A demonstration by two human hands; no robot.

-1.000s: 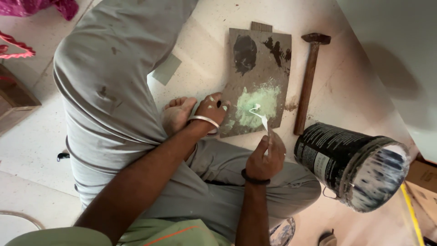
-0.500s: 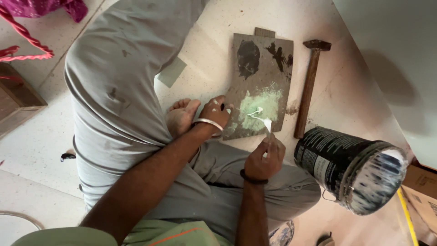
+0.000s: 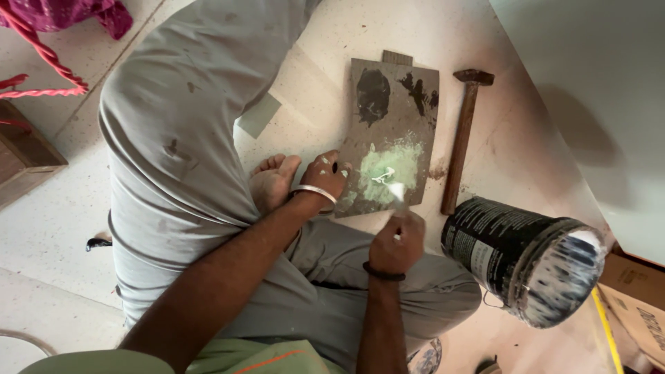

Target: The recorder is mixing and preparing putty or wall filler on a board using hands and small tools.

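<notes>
I sit cross-legged on the floor in grey trousers. A flat grey board [image 3: 405,97] lies in front of me, with black smears at its far end and a pale green paint patch [image 3: 389,168] near me. My left hand [image 3: 327,176], wearing a metal bangle, presses on the board's near left edge beside my bare foot [image 3: 271,181]. My right hand [image 3: 396,242] grips a small putty knife [image 3: 398,194], whose blade tip rests at the near edge of the green patch.
A hammer [image 3: 463,138] with a wooden handle lies to the right of the board. A black paint bucket [image 3: 526,257] lies tilted at my right knee. A white wall [image 3: 596,104] rises at right. A wooden box [image 3: 24,156] and pink cloth [image 3: 62,17] sit at left.
My right hand has drawn the putty knife back toward me across the green patch. My left hand stays on the board.
</notes>
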